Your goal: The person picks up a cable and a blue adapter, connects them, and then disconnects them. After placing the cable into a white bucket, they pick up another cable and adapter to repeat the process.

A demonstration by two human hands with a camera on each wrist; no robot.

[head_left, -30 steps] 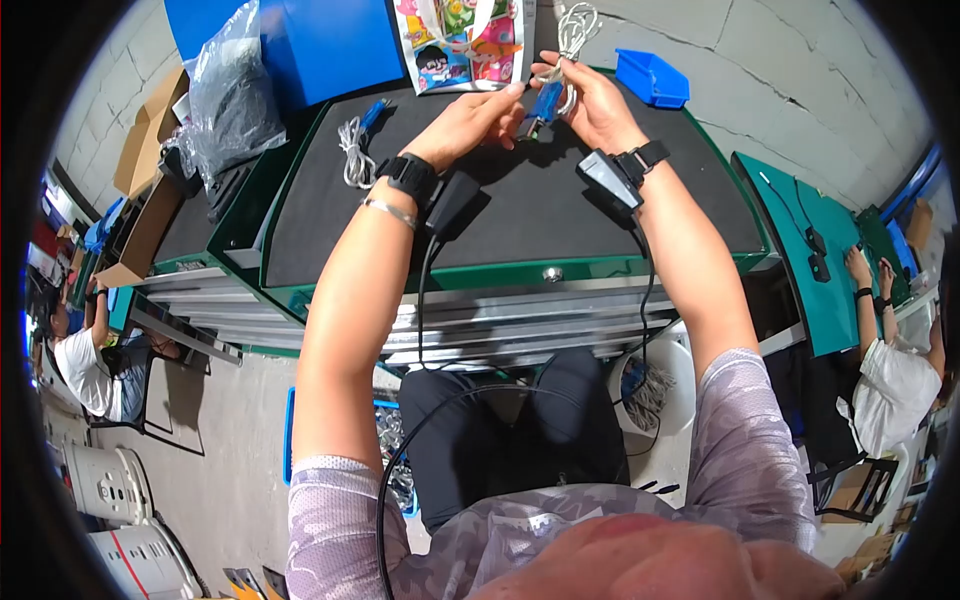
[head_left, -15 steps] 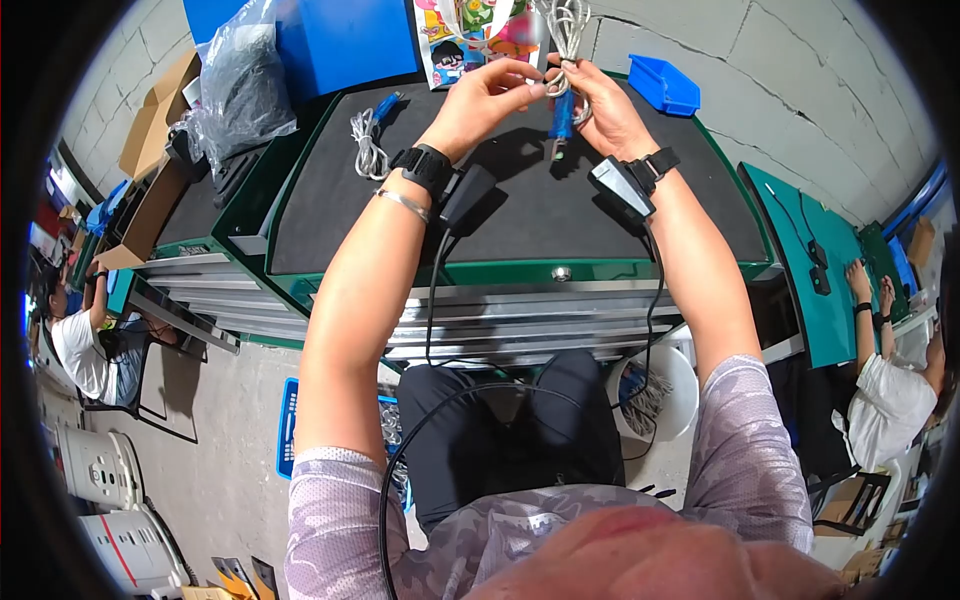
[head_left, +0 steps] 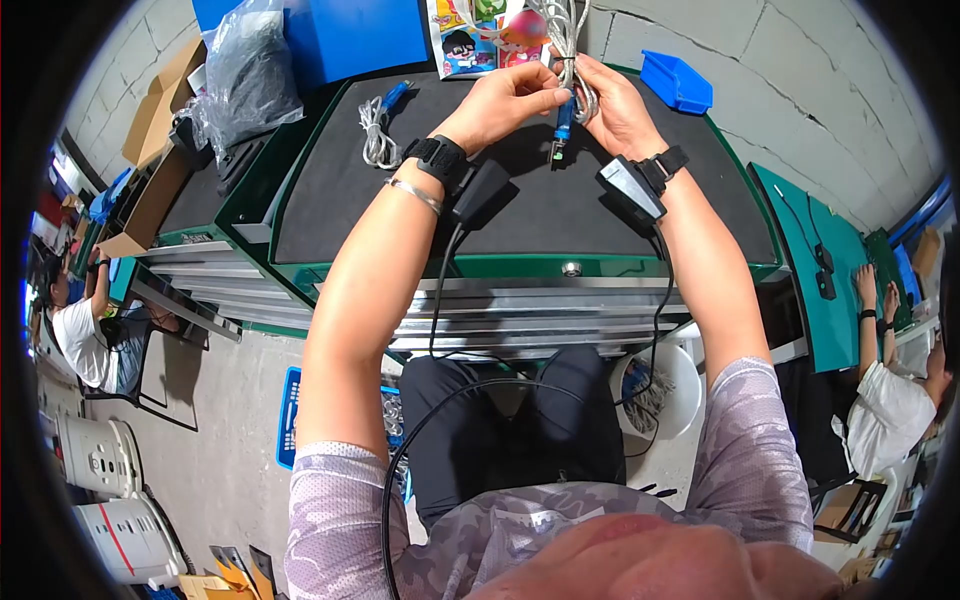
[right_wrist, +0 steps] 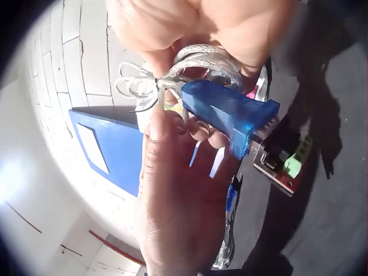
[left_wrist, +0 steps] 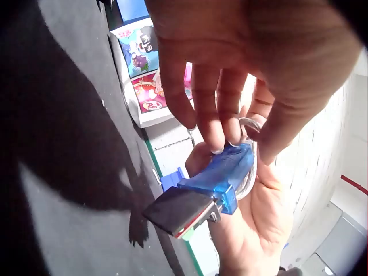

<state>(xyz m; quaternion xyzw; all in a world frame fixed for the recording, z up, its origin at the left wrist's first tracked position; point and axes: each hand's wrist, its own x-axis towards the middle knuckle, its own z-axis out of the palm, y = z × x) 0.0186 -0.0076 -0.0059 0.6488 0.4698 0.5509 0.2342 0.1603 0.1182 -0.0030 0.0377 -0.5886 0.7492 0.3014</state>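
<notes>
A blue adapter [head_left: 564,114] with a small circuit board [right_wrist: 282,158] on its end points down from a tied bundle of grey cable [head_left: 564,35]. My right hand [head_left: 622,112] grips the bundle at the adapter's right side. From the other side, my left hand [head_left: 500,108] pinches the cable beside the adapter; in the right wrist view its thumb lies just below a black tie [right_wrist: 156,84]. Several left fingertips touch the blue adapter [left_wrist: 224,169] in the left wrist view. The board shows a green terminal block [right_wrist: 294,165].
On the dark mat [head_left: 400,225] at left lies another cable [head_left: 376,143] with a blue end. A printed bag [head_left: 475,50] stands at the back, a blue bin [head_left: 677,82] at the back right. A plastic bag [head_left: 248,80] and cardboard box [head_left: 158,125] are on the left.
The adapter, tilted earlier, now hangs nearly straight down. My left hand has come in against the cable beside it, while my right hand keeps its grip on the bundle.
</notes>
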